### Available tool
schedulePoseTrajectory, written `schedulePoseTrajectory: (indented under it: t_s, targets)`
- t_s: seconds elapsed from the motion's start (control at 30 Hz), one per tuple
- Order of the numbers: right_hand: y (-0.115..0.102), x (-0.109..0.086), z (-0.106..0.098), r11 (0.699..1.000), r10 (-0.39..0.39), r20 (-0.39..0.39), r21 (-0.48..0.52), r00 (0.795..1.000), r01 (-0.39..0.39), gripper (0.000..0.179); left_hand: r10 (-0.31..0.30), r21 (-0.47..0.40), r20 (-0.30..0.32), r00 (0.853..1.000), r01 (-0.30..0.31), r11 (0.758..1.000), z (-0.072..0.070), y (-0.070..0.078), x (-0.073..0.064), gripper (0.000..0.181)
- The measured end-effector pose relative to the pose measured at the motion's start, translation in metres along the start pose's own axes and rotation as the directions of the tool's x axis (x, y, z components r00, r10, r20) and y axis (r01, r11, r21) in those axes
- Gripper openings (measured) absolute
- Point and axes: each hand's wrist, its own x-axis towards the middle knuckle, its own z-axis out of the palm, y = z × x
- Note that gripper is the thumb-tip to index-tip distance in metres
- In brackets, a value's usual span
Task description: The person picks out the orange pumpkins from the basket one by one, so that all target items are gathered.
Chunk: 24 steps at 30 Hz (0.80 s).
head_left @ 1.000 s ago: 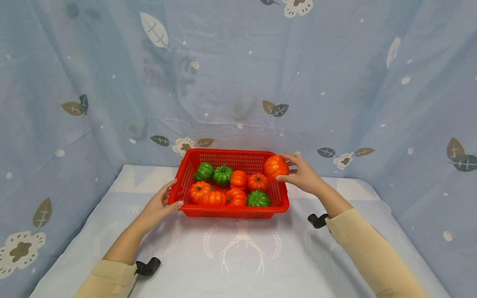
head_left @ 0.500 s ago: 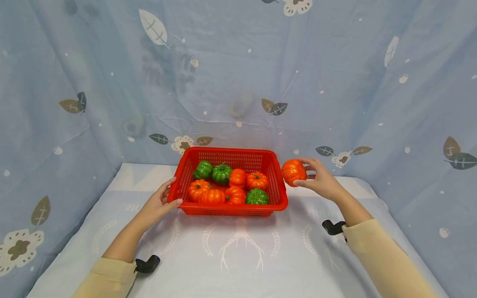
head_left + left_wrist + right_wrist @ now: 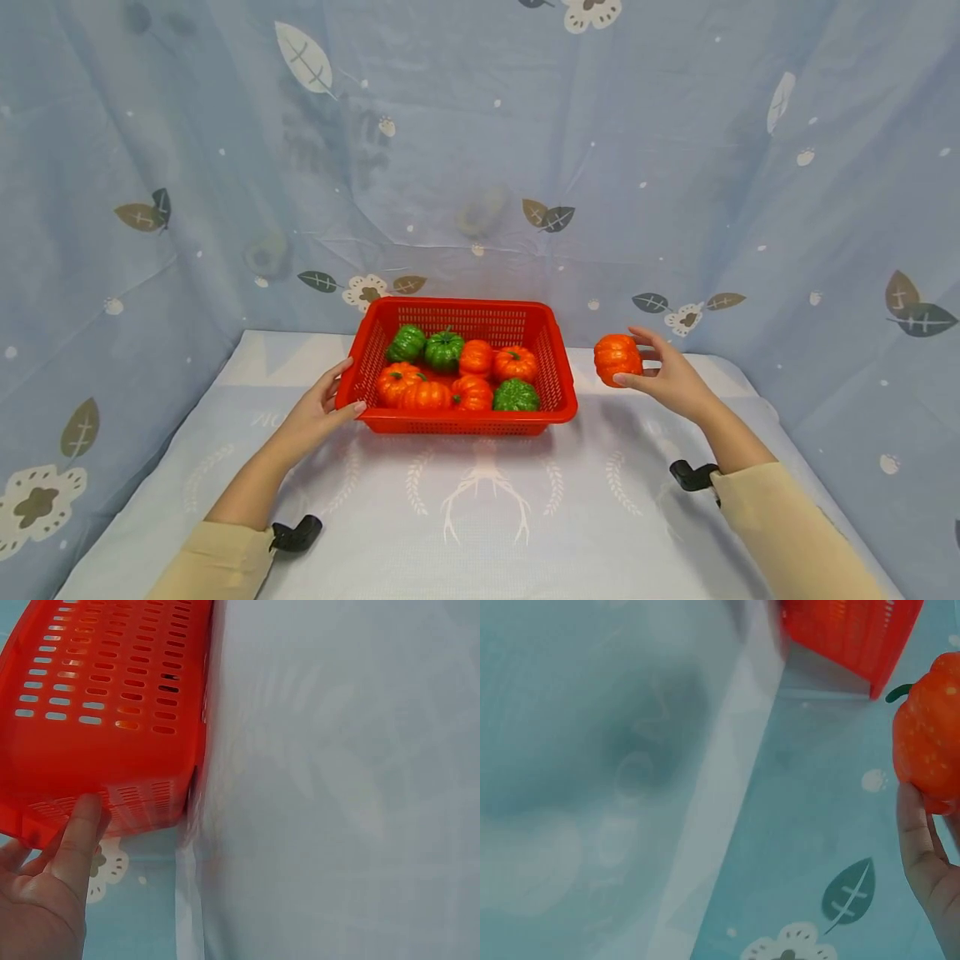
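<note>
My right hand pinches a small orange pumpkin between thumb and fingers, in the air right of the basket. Its green stem and speckled, ribbed skin show in the right wrist view, where the pumpkin is cut off by the frame edge. At the left end of the red plastic basket, my left hand grips the rim near the front corner. The left wrist view shows a finger on the basket's slotted end wall. Several orange pumpkins and green pumpkins lie inside.
A white patterned cloth covers the table under the basket. Behind and at both sides hangs a blue curtain with leaf and flower prints. Each wrist wears a black camera mount.
My right hand has carried the orange pumpkin from over the basket's right rim outward to the right and slightly lower. The left hand and the basket have stayed put.
</note>
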Motion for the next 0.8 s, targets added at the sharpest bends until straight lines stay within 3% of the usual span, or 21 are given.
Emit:
schedulePoseTrajectory:
  t_s: [0.3,0.8]
  targets:
    - [0.022,-0.007,-0.004,0.988,0.007,-0.021,-0.154,1.000,-0.010,0.082,0.007,-0.016,0.006,1.000,-0.007,1.000,0.000,-0.002,0.000,0.083]
    - [0.061,-0.005,-0.012,0.987,0.113,-0.030,-0.115,0.993,-0.116,0.090,0.010,0.000,0.002,1.000,-0.010,1.000,0.001,0.000,0.000,0.083]
